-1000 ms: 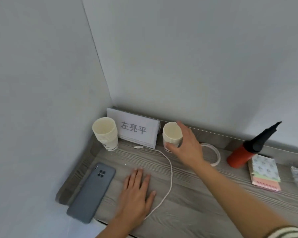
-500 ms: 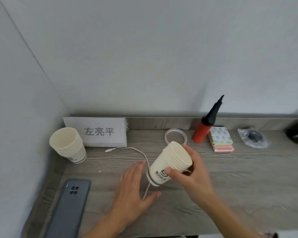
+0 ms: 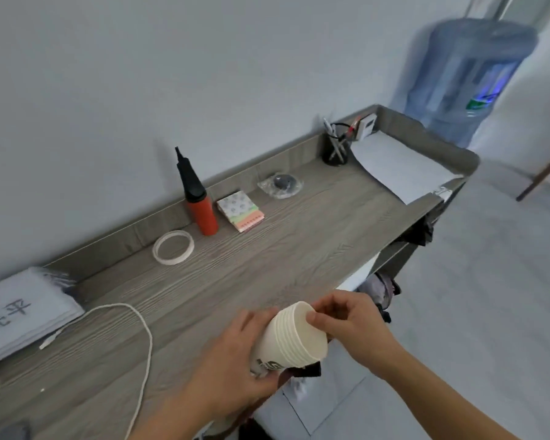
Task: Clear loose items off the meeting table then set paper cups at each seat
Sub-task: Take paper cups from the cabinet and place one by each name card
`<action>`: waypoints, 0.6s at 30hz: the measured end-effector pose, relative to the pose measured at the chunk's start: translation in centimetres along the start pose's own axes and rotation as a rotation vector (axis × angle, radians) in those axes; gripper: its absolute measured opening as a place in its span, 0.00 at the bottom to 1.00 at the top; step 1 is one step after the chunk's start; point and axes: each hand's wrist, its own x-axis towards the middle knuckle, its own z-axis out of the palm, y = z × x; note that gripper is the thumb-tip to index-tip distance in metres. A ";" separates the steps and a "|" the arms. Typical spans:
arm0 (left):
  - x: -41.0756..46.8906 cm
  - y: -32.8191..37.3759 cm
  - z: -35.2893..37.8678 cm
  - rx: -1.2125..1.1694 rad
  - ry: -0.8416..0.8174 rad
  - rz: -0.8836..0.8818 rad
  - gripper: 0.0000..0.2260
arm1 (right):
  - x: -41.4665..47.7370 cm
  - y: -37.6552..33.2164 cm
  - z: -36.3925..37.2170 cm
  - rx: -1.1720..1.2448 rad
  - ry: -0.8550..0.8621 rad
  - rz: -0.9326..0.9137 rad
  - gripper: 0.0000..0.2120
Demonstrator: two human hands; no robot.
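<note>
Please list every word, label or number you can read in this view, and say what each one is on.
"亮平": on the white name card at the left edge, seen sideways; a first character is cut off.
Dark logo on the stack of paper cups: partly hidden by the left hand, unreadable.
Green label on the water jug: too blurred.

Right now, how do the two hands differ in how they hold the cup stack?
The left hand wraps the cup stack's lower body from the side; the right hand pinches only the top rim with its fingers. The left supports, the right seems to be separating a cup. Both touch the stack.
</note>
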 end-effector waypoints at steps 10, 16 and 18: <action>4.2 6.5 5.3 -0.001 -0.198 0.145 0.34 | -6.1 3.2 -8.2 0.112 0.238 0.042 0.02; 9.2 7.5 6.8 -0.038 -0.266 0.173 0.31 | -7.3 5.0 -10.7 0.461 0.194 0.020 0.33; 11.2 8.0 7.3 -0.017 -0.309 0.215 0.32 | -6.8 5.5 -10.2 0.442 0.311 0.008 0.43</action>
